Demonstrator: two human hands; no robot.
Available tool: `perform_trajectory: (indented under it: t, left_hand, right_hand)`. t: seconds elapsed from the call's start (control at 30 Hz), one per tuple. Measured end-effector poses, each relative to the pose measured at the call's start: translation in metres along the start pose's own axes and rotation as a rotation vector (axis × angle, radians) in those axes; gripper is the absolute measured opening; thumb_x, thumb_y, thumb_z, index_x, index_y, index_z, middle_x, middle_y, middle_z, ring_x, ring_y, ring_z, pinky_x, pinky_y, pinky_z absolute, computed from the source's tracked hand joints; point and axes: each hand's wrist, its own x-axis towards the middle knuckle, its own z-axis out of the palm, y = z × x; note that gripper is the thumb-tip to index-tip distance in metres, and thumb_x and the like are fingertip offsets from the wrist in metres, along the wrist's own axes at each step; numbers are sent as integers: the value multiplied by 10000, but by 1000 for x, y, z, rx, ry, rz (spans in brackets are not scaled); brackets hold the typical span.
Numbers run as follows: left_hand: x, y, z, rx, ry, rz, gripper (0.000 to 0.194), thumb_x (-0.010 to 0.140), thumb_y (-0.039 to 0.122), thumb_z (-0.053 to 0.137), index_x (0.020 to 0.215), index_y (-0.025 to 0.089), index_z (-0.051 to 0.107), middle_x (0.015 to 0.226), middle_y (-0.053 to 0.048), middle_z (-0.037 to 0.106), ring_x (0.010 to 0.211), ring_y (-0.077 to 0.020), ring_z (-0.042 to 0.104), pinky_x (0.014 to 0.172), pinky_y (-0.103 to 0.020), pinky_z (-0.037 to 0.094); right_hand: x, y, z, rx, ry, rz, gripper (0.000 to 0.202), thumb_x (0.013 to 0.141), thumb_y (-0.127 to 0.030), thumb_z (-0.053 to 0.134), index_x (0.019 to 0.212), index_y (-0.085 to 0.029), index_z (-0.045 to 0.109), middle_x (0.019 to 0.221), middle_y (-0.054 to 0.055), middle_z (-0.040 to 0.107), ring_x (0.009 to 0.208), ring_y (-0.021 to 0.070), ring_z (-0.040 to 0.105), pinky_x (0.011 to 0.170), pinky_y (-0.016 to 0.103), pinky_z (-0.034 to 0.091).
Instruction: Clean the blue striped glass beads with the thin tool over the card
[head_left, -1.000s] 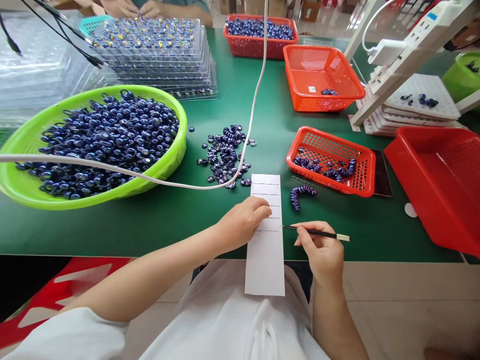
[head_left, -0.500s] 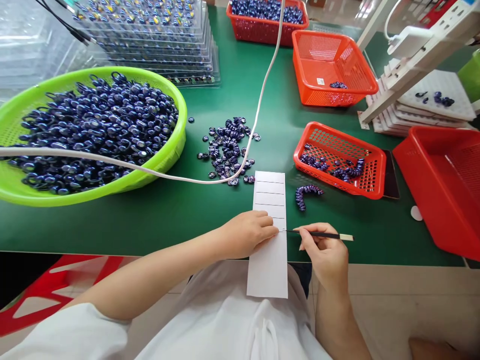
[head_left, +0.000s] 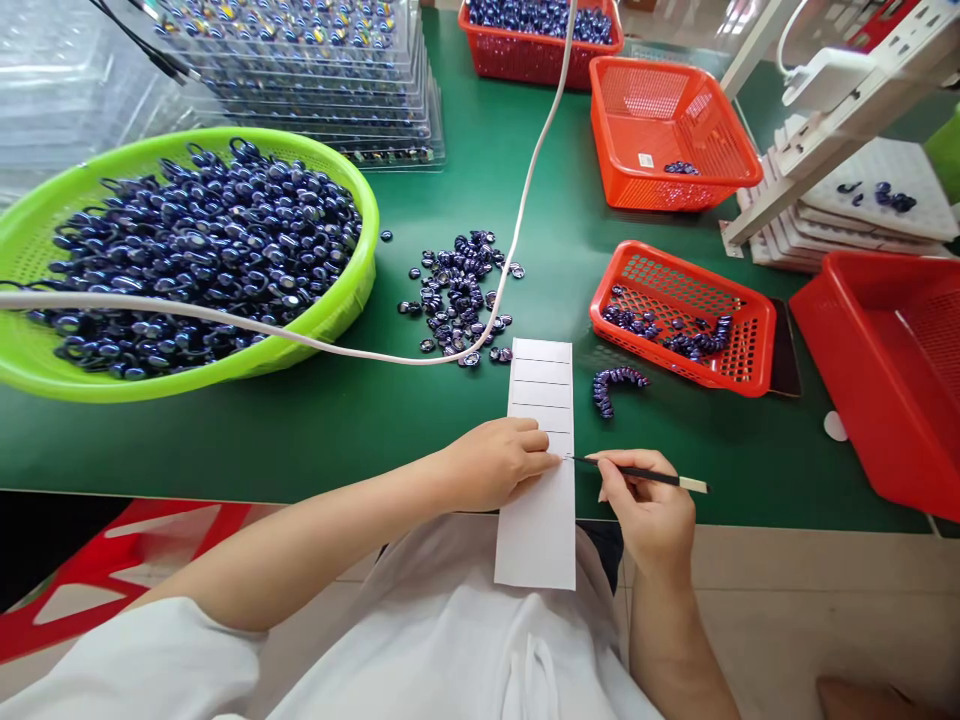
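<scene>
Left hand (head_left: 491, 465): fingers bent close together, resting on the paper strip (head_left: 536, 540). Couldn't tell if anything was pinched underneath.
Right hand (head_left: 652, 510): thumb and fingers clamped on a slim black tool (head_left: 645, 473), pen or tweezers, no idea. Tip was at the strip's right edge.
Paper strip: lay over the near edge of the green table (head_left: 337, 430). Four clear dark lines crossed the upper part, with faint marks by the tip. Blank below, so maybe partway filled, imo.
Lime-green basket (head_left: 364, 280): heaped with shiny dark-blue looped pieces.
Small red basket (head_left: 769, 345): a scattering of dark pieces.
Orange-red basket (head_left: 645, 190): one little clump plus a white label.
Far red basket (head_left: 517, 66): packed with blue pieces.
Clear trays (head_left: 397, 120): stacked, beady bits on top.
Loose pile (head_left: 457, 290): beyond the strip, left side.
Curved row (head_left: 602, 390): right of the strip.
</scene>
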Motion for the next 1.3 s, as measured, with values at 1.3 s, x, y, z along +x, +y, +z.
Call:
perform_trajectory:
  t: [1.3]
  left_hand:
    - [0, 3, 1, -3, 14, -24, 232, 973, 159, 463, 1092, 152, 661, 824, -67, 642, 751, -207, 556, 665, -327, 465]
  right_hand:
    - [3, 7, -6, 270, 15, 37, 106, 824, -270, 744, 801, -180, 694, 816, 39, 739, 446, 78, 564, 403, 221, 475]
